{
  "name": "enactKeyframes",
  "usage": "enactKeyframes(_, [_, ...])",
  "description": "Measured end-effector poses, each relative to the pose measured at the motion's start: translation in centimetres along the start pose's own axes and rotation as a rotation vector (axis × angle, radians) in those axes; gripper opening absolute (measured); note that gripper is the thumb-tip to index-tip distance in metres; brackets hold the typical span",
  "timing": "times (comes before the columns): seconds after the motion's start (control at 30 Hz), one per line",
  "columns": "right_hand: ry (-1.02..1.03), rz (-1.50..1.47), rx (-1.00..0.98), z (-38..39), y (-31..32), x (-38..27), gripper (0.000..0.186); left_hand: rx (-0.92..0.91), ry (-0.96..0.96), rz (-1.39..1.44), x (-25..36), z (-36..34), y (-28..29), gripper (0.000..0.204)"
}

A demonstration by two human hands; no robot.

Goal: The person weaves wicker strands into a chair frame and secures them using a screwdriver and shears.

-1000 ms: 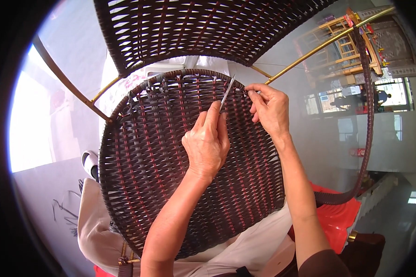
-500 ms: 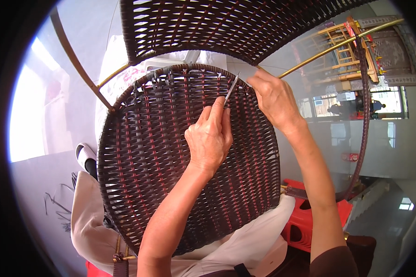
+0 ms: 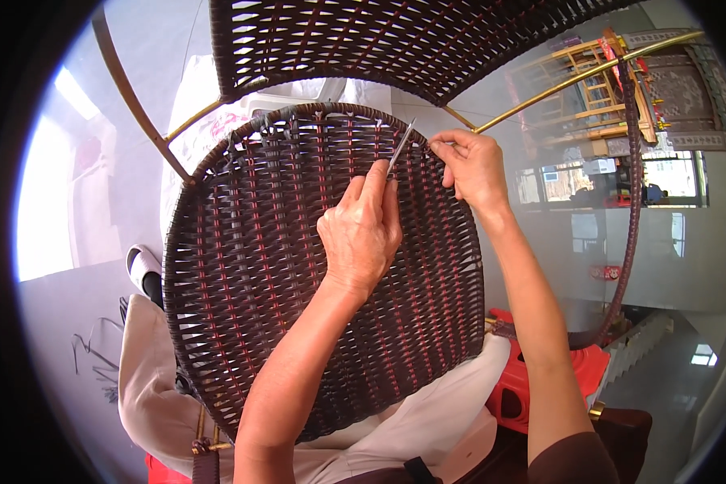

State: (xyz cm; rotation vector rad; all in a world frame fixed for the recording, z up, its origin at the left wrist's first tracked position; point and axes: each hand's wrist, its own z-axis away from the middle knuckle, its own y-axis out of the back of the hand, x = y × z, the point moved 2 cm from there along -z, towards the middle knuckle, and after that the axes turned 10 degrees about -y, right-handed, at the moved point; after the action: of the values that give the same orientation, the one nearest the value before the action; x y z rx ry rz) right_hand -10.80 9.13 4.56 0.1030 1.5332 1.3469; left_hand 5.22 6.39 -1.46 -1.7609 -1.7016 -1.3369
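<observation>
A dark brown and red woven chair seat (image 3: 298,242) lies across my lap, its rounded edge away from me. Over its far right part, my left hand (image 3: 359,230) is closed around a slim, pointed metal tool (image 3: 400,148), whose tip points to the seat's far rim. The tool's other end is hidden in the hand. Just right of the tip, my right hand (image 3: 472,168) pinches with thumb and forefinger at the seat's edge; what is between the fingertips is too small to make out.
The woven chair back (image 3: 331,44) rises beyond the seat, joined to gold-coloured frame tubes (image 3: 585,83). A wrapped curved armrest (image 3: 635,185) stands at the right. Red plastic stools (image 3: 532,387) are near my right side. Loose dark strips (image 3: 97,355) lie on the floor at left.
My right hand has turned and its fingers have come down to the seat's edge in a pinch. My left hand keeps the tool nearly in place. The whole view has shifted slightly.
</observation>
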Motion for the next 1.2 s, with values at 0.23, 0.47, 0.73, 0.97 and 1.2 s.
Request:
enactKeyframes(0.23, [-0.099,-0.158,-0.088,0.1,-0.4,-0.2,0.012,-0.053,0.056,-0.006,0.3,-0.2,0.2,0.022])
enactKeyframes(0.47, [-0.136,0.028,-0.098,0.2,-0.7,-0.8,0.012,-0.017,0.014,-0.011,-0.1,0.1,0.0,0.023])
enactKeyframes(0.73, [0.195,0.484,0.093,-0.2,-0.8,-1.2,0.015,-0.035,0.047,0.000,0.5,-0.2,0.3,0.022])
enactKeyframes(0.97, [-0.161,0.400,-0.189,-0.8,-0.7,-3.8,0.014,-0.054,0.081,0.010,0.4,-0.2,0.5,0.021])
enactKeyframes(1.2, [0.004,0.544,-0.136,-1.0,-1.0,-2.6,0.013,-0.052,0.091,0.011,0.4,-0.2,0.3,0.021])
